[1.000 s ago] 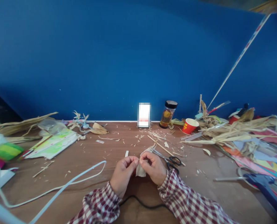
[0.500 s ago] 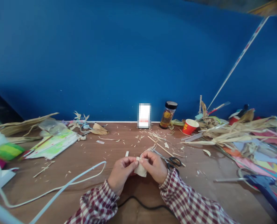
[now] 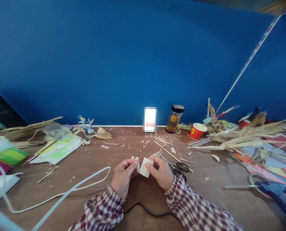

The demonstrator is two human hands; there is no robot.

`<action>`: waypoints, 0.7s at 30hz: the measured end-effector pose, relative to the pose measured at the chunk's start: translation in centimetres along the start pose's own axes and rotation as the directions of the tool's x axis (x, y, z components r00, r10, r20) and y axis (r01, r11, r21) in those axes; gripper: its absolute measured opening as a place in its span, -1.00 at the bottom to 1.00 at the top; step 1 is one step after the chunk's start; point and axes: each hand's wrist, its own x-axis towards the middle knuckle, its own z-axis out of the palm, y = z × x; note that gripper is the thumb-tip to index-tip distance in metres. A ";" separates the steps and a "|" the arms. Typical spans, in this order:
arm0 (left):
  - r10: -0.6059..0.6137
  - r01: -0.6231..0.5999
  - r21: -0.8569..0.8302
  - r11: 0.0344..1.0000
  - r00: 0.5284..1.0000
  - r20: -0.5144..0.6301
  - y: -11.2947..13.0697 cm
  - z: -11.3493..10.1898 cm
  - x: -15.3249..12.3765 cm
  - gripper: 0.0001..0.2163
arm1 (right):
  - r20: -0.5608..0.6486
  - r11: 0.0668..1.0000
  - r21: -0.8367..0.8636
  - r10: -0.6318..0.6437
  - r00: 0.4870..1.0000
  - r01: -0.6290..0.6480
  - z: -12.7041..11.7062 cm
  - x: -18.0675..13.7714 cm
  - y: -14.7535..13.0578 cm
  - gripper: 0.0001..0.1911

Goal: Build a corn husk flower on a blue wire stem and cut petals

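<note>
Between the thumb and fingers of my left hand (image 3: 121, 177) is a narrow pale strip (image 3: 137, 165), probably corn husk. My right hand (image 3: 162, 173) pinches a wider, roughly rectangular pale husk piece (image 3: 145, 168). A small gap separates the two pieces, and both hands are close together above the front middle of the table. Black-handled scissors (image 3: 182, 166) lie just beyond my right hand, their blades partly hidden by it. A thin stick (image 3: 168, 151) rests on the table behind them.
Dried corn husks (image 3: 229, 141) and coloured paper pile up at right, near a blue glue gun (image 3: 273, 189). A red paper cup (image 3: 198, 131) and a lidded jar (image 3: 175, 119) stand at the back. A white cable (image 3: 58, 194) curves across the left, and a black cord (image 3: 152, 213) runs in front.
My hands have moved slightly apart. The pale material, earlier held together by both hands, now shows as two separate pieces, one in each hand.
</note>
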 end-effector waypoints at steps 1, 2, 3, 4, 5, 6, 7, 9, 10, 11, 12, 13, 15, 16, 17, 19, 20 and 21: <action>0.014 -0.015 -0.016 1.000 1.000 -0.023 0.2 -0.1 0.2 -0.73 | -0.010 1.000 0.008 0.004 1.000 -0.004 -0.1 0.1 0.1 -0.78; 0.024 -0.025 -0.028 0.999 0.999 -0.042 0.5 -0.4 0.4 -0.73 | -0.019 1.000 0.012 0.008 1.000 -0.008 -0.2 0.2 0.3 -0.78; 0.029 -0.030 -0.035 0.999 0.998 -0.054 0.7 -0.6 0.7 -0.74 | -0.025 1.000 0.012 0.011 1.000 -0.010 -0.3 0.3 0.5 -0.77; 0.026 -0.028 -0.035 0.999 0.997 -0.069 0.9 -0.9 1.1 -0.74 | -0.029 1.000 0.002 0.009 1.000 -0.009 -0.4 0.4 0.6 -0.77; 0.022 -0.024 -0.029 0.999 0.996 -0.082 1.0 -1.2 1.4 -0.75 | -0.035 1.000 -0.017 0.003 0.999 -0.004 -0.5 0.4 0.7 -0.77; 0.021 -0.022 -0.016 1.000 0.995 -0.099 1.1 -1.6 1.8 -0.75 | -0.042 0.999 -0.044 -0.008 0.999 0.006 -0.6 0.4 0.7 -0.77; 0.026 -0.026 0.001 1.000 0.993 -0.118 1.1 -1.9 2.2 -0.76 | -0.045 0.997 -0.072 -0.022 0.999 0.018 -0.6 0.4 0.7 -0.78; 0.061 -0.054 0.048 0.997 0.987 -0.147 1.0 -2.5 2.8 -0.78 | -0.043 0.992 -0.117 -0.045 0.998 0.040 -0.6 0.3 0.4 -0.79; 0.086 -0.074 0.075 0.994 0.983 -0.161 0.9 -2.7 3.1 -0.79 | -0.036 0.991 -0.126 -0.052 0.998 0.047 -0.5 0.2 0.2 -0.79; 0.113 -0.096 0.101 0.990 0.979 -0.171 0.9 -2.9 3.3 -0.80 | -0.028 0.991 -0.127 -0.055 0.998 0.051 -0.5 0.1 0.0 -0.79; 0.139 -0.117 0.124 0.985 0.974 -0.182 0.8 -3.1 3.5 -0.82 | -0.021 0.991 -0.123 -0.055 0.998 0.052 -0.4 0.1 -0.1 -0.79; 0.162 -0.135 0.144 0.980 0.968 -0.194 0.8 -3.2 3.6 -0.83 | -0.017 0.992 -0.118 -0.055 0.998 0.052 -0.4 0.1 -0.3 -0.79; 0.189 -0.152 0.174 0.973 0.957 -0.219 0.8 -3.3 3.7 -0.84 | -0.014 0.993 -0.111 -0.052 0.999 0.050 -0.4 0.1 -0.3 -0.79; 0.194 -0.154 0.187 0.970 0.955 -0.225 0.9 -3.3 3.7 -0.84 | -0.015 0.993 -0.107 -0.051 0.999 0.049 -0.4 0.1 -0.3 -0.79; 0.198 -0.153 0.199 0.968 0.953 -0.230 1.0 -3.3 3.7 -0.85 | -0.015 0.993 -0.104 -0.050 0.999 0.048 -0.4 0.1 -0.2 -0.79; 0.219 -0.164 0.232 0.959 0.946 -0.239 1.3 -3.2 3.4 -0.84 | -0.020 0.995 -0.095 -0.047 0.999 0.044 -0.5 0.1 -0.1 -0.79; 0.242 -0.179 0.256 0.950 0.940 -0.240 1.4 -3.1 3.2 -0.83 | -0.023 0.996 -0.085 -0.043 0.999 0.041 -0.5 0.1 0.0 -0.79; 0.270 -0.200 0.281 0.939 0.933 -0.238 1.4 -2.9 2.9 -0.81 | -0.027 0.997 -0.070 -0.040 0.999 0.038 -0.5 0.2 0.1 -0.79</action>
